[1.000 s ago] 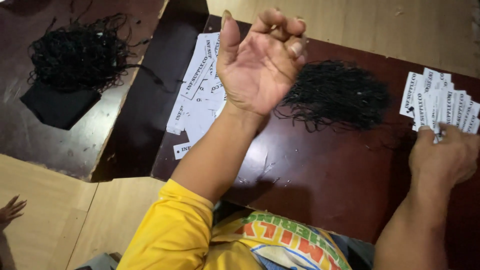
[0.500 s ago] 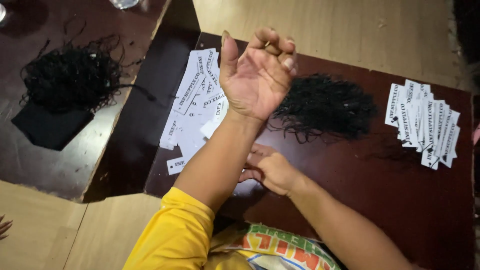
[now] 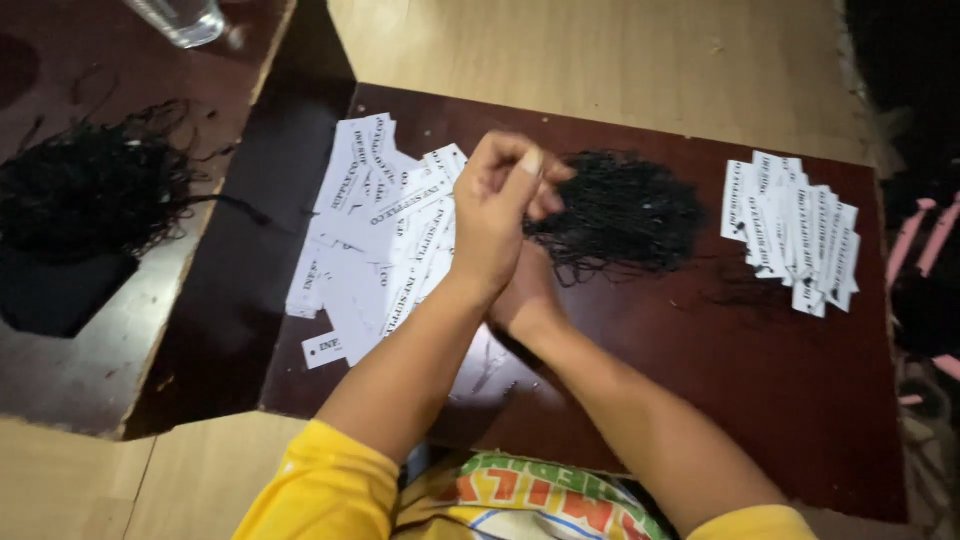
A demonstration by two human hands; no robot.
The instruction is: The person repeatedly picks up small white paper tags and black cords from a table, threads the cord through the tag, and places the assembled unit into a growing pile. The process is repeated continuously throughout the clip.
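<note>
My left hand hovers over the middle of a dark brown board, its fingers pinched together at the left edge of a tangled pile of thin black strings. No string or tag shows in the fingers. My right hand lies right under it, mostly hidden by the left hand, so its fingers do not show. A spread heap of white printed paper tags lies just left of both hands. A smaller fanned stack of white tags sits to the right of the strings.
A second heap of black strings lies on a separate dark table at the left, over a black patch. A clear glass stands at the top left. Pink items lie at the right edge. Light wooden floor surrounds the boards.
My left hand has come down from its raised, palm-up pose to the edge of the string pile. My right hand has moved from the right tag stack to under the left hand.
</note>
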